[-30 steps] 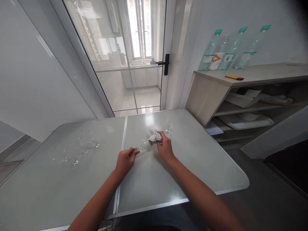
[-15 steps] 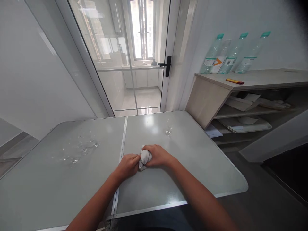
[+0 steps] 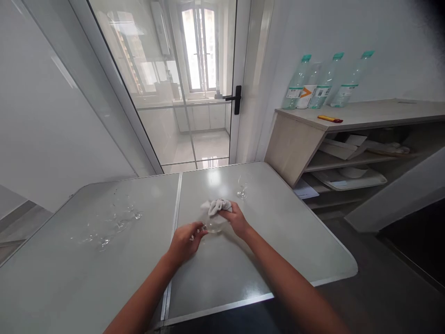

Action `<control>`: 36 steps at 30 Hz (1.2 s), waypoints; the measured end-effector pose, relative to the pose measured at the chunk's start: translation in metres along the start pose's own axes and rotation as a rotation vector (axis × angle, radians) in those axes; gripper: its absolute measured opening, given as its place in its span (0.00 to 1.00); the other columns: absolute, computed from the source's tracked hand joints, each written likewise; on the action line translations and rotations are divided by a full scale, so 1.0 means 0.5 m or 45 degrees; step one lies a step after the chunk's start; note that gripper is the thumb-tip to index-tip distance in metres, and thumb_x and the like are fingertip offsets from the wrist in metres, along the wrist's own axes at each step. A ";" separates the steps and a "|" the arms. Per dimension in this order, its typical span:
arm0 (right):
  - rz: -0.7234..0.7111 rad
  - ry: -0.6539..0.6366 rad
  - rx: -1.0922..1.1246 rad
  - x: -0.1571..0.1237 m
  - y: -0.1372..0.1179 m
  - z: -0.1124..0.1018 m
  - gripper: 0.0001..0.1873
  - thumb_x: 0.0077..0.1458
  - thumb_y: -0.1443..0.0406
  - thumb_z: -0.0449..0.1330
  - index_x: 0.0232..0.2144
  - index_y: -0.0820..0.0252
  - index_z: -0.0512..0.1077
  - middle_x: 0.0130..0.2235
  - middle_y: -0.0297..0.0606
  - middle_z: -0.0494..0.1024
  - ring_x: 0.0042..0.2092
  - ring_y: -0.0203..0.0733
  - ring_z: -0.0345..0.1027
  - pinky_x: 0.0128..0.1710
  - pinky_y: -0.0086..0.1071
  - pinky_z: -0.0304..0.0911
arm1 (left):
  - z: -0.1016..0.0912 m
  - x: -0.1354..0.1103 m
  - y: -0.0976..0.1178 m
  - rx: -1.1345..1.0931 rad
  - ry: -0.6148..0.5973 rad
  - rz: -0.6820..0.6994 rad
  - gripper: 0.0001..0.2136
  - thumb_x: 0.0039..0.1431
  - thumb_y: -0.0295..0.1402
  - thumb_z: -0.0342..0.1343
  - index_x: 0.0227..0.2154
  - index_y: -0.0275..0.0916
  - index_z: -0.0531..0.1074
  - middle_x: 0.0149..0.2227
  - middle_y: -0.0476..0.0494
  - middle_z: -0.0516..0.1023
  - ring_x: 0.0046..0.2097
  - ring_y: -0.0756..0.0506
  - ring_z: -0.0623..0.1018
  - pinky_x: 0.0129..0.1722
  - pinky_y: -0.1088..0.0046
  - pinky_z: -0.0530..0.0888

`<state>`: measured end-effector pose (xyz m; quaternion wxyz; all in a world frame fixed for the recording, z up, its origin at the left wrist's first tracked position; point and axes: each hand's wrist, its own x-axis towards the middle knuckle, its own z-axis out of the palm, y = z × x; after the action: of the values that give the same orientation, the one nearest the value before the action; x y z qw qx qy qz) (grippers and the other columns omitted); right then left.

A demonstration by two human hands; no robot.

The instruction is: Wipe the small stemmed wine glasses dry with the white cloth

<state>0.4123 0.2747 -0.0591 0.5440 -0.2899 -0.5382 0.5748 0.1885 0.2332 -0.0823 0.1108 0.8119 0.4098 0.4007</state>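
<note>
Near the middle of the table, my left hand (image 3: pixel 186 239) is closed on the stem of a clear wine glass (image 3: pixel 214 226), which lies tilted with its bowl to the right. A crumpled white cloth (image 3: pixel 218 207) is gripped in my right hand (image 3: pixel 238 221), over the upper side of the bowl. Part of the glass is hidden by the cloth and my fingers. Just beyond the cloth, another stemmed glass (image 3: pixel 242 191) stands on the grey table (image 3: pixel 278 232).
Several clear stemmed glasses (image 3: pixel 120 225) stand on the table's left half. To the right, a wooden shelf unit (image 3: pixel 295 144) carries plastic bottles (image 3: pixel 321 90) and a yellow-and-red cutter-like object (image 3: pixel 329 119). A glass door (image 3: pixel 208 139) with a black handle (image 3: pixel 238 99) is behind the table.
My right hand has moved the cloth up and away, spreading it, so the glass bowl now shows. My left hand has shifted slightly left. The camera view has moved a little.
</note>
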 end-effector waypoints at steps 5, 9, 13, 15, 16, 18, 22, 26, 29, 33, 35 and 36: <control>0.147 0.041 0.110 -0.009 0.024 0.021 0.22 0.54 0.52 0.69 0.45 0.59 0.77 0.43 0.40 0.79 0.48 0.49 0.70 0.53 0.39 0.64 | 0.020 0.017 0.013 -0.678 0.203 -0.629 0.12 0.65 0.44 0.58 0.41 0.41 0.67 0.32 0.47 0.81 0.29 0.47 0.81 0.33 0.71 0.77; 0.304 -0.188 0.304 -0.021 0.067 0.059 0.31 0.60 0.40 0.59 0.45 0.62 0.76 0.43 0.44 0.79 0.44 0.47 0.72 0.49 0.40 0.66 | 0.035 0.016 0.018 -0.770 0.130 -0.643 0.12 0.64 0.43 0.59 0.38 0.40 0.67 0.33 0.46 0.81 0.35 0.45 0.83 0.36 0.72 0.77; 0.270 -0.188 0.057 -0.018 0.089 0.070 0.31 0.55 0.40 0.65 0.40 0.64 0.77 0.36 0.41 0.79 0.40 0.45 0.71 0.47 0.39 0.66 | 0.037 0.013 0.016 -0.622 0.150 -0.607 0.09 0.64 0.40 0.57 0.33 0.40 0.68 0.29 0.49 0.78 0.32 0.47 0.81 0.32 0.76 0.73; 0.236 -0.217 -0.082 -0.016 0.091 0.067 0.29 0.52 0.43 0.69 0.37 0.64 0.77 0.35 0.39 0.79 0.39 0.44 0.70 0.46 0.39 0.66 | 0.036 0.012 0.012 -0.566 0.156 -0.604 0.09 0.64 0.38 0.56 0.32 0.39 0.69 0.27 0.50 0.77 0.30 0.47 0.79 0.30 0.76 0.72; 0.227 -0.226 -0.127 -0.015 0.091 0.065 0.28 0.51 0.44 0.69 0.36 0.64 0.77 0.34 0.38 0.78 0.38 0.44 0.70 0.46 0.39 0.66 | 0.036 0.011 0.010 -0.538 0.152 -0.597 0.08 0.64 0.37 0.55 0.31 0.39 0.71 0.27 0.50 0.77 0.30 0.48 0.78 0.31 0.76 0.71; 0.227 -0.222 -0.180 -0.015 0.092 0.061 0.26 0.52 0.45 0.69 0.34 0.64 0.77 0.33 0.38 0.77 0.37 0.44 0.69 0.44 0.38 0.66 | 0.037 0.009 0.005 -0.492 0.139 -0.578 0.08 0.64 0.35 0.54 0.32 0.38 0.74 0.28 0.49 0.79 0.30 0.47 0.78 0.32 0.75 0.72; 0.155 -0.226 -0.276 -0.019 0.093 0.053 0.19 0.54 0.52 0.68 0.36 0.63 0.78 0.35 0.38 0.78 0.39 0.45 0.70 0.44 0.37 0.66 | 0.038 0.007 0.000 -0.360 0.069 -0.493 0.10 0.63 0.31 0.51 0.33 0.38 0.79 0.27 0.48 0.79 0.28 0.47 0.76 0.32 0.74 0.72; 0.039 -0.233 -0.320 -0.021 0.094 0.050 0.11 0.54 0.60 0.66 0.37 0.61 0.79 0.38 0.38 0.80 0.42 0.46 0.72 0.50 0.39 0.66 | 0.035 0.011 0.009 -0.351 0.039 -0.393 0.12 0.63 0.30 0.52 0.33 0.38 0.81 0.31 0.45 0.82 0.34 0.44 0.79 0.40 0.68 0.75; -0.006 -0.124 -0.397 -0.016 0.096 0.048 0.09 0.55 0.60 0.64 0.30 0.62 0.77 0.33 0.38 0.78 0.38 0.44 0.70 0.46 0.38 0.66 | 0.029 0.017 0.015 -0.560 -0.003 -0.434 0.11 0.65 0.35 0.54 0.38 0.38 0.82 0.35 0.42 0.83 0.37 0.43 0.80 0.43 0.65 0.77; 0.031 0.069 -0.398 -0.007 0.093 0.038 0.16 0.54 0.54 0.65 0.28 0.62 0.75 0.30 0.38 0.75 0.35 0.43 0.66 0.40 0.36 0.65 | 0.016 0.024 0.005 -0.817 0.081 -0.663 0.17 0.62 0.45 0.60 0.46 0.37 0.80 0.39 0.38 0.83 0.35 0.44 0.80 0.36 0.68 0.79; 0.110 -0.036 -0.315 -0.008 0.086 0.035 0.19 0.53 0.51 0.66 0.29 0.62 0.74 0.29 0.36 0.73 0.33 0.41 0.64 0.38 0.35 0.64 | 0.010 0.025 -0.004 -0.825 0.196 -0.667 0.23 0.57 0.46 0.65 0.50 0.38 0.77 0.49 0.35 0.81 0.42 0.43 0.80 0.38 0.69 0.79; 0.157 -0.147 -0.268 -0.010 0.083 0.035 0.20 0.53 0.50 0.66 0.28 0.62 0.74 0.28 0.35 0.72 0.32 0.40 0.63 0.37 0.34 0.63 | 0.009 0.025 -0.008 -0.835 0.217 -0.629 0.26 0.54 0.47 0.67 0.53 0.38 0.76 0.53 0.33 0.79 0.45 0.42 0.80 0.40 0.68 0.79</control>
<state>0.3846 0.2716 -0.0947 0.4422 -0.3444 -0.6072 0.5632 0.1937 0.2459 -0.0804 0.4220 0.5749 0.4507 0.5369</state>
